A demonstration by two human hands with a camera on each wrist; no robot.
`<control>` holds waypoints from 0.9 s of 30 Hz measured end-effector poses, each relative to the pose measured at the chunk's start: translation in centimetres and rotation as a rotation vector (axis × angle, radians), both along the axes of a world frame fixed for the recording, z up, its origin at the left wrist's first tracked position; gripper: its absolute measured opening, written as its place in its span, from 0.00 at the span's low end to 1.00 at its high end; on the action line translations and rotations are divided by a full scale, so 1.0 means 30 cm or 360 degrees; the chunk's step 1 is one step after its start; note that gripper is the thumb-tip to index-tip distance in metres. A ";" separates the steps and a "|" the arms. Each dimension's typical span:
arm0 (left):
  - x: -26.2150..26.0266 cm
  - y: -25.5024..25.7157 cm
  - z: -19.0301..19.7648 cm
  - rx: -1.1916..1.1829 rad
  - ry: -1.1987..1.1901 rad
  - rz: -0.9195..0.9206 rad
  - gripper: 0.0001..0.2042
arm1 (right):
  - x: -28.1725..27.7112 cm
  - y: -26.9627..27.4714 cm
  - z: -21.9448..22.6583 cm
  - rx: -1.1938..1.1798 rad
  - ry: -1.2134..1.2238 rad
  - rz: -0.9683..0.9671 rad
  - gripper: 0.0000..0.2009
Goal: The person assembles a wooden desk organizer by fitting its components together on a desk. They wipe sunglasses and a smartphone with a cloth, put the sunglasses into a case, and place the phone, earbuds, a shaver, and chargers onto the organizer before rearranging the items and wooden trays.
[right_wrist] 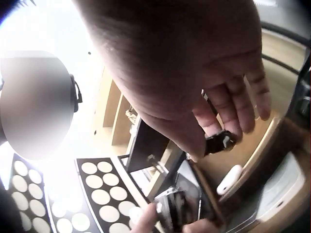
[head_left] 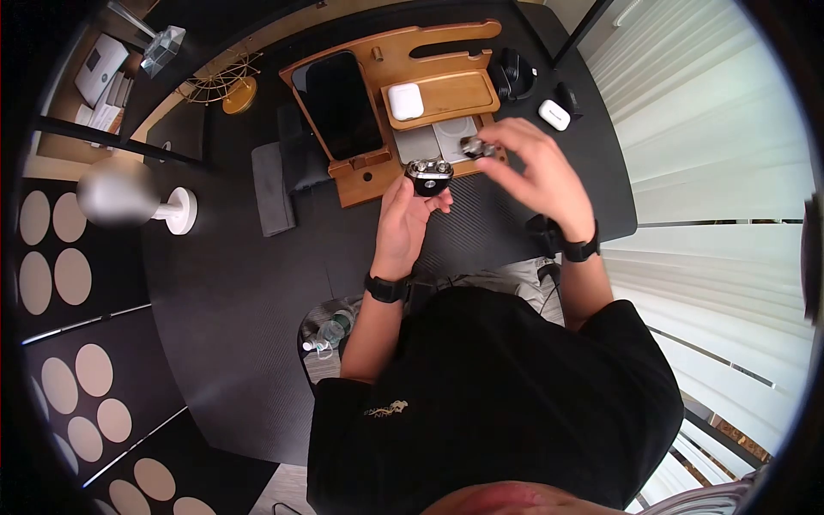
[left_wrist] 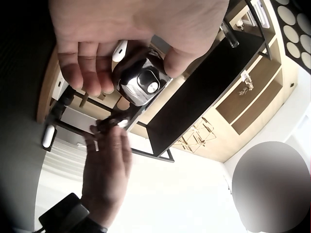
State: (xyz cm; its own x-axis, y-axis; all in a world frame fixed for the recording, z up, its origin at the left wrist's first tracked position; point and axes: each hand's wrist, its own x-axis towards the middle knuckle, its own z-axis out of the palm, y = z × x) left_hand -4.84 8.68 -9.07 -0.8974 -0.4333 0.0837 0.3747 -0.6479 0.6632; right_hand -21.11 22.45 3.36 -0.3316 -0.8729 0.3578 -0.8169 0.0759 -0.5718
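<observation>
My left hand (head_left: 400, 230) grips a compact electric shaver (head_left: 430, 180), glossy black with a silvery top that carries two small round metal parts. A round silver button on its front shows in the left wrist view, where the thumb and fingers clasp its sides. Up and to the right, my right hand (head_left: 545, 170) pinches a small black and silver head piece (head_left: 474, 148) between thumb and fingertips. This piece (right_wrist: 221, 141) is apart from the shaver body, and the other fingers of that hand are loosely extended.
Behind the hands stands a wooden desk organizer (head_left: 356, 187) with a phone (head_left: 339, 107) and a white earbud case (head_left: 405, 101). Headphones (head_left: 517, 75) and another white case (head_left: 554, 115) lie to its right. A grey cloth (head_left: 273, 190) and a white lamp (head_left: 178, 210) are at left.
</observation>
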 end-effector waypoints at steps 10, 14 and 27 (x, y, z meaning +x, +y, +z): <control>0.002 0.002 0.023 -0.0074 0.0058 -0.0070 0.20 | 0.103 -0.070 -0.001 -0.0058 0.0039 0.0177 0.14; 0.001 0.005 0.030 -0.0144 -0.0027 -0.0049 0.20 | 0.102 -0.069 -0.004 -0.0048 0.0075 0.0170 0.14; 0.001 0.003 0.017 -0.0087 -0.0061 -0.0015 0.20 | 0.128 -0.090 -0.047 -0.0034 0.0426 0.0075 0.27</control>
